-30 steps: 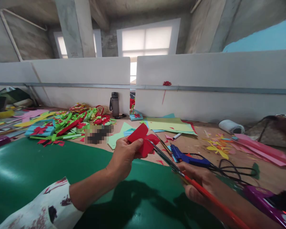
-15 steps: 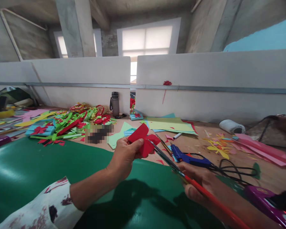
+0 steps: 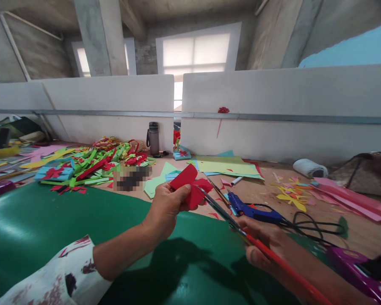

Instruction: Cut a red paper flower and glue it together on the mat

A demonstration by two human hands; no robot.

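Green mat near me, brown table beyond it, white panels on the far side.

To the left lies a heap of green and red paper strips; at centre, my left hand pinches the red paper between thumb and fingers, above the mat's far edge; right of it, my right hand is curled around red-handled scissors, tips at the paper; just beyond that hand lies a blue glue gun.

- Pale light in the far window, a smaller window to its left
- Concrete pillar between them, under a rough ceiling
- White partition with a grey rail
- Brown table, green cover near
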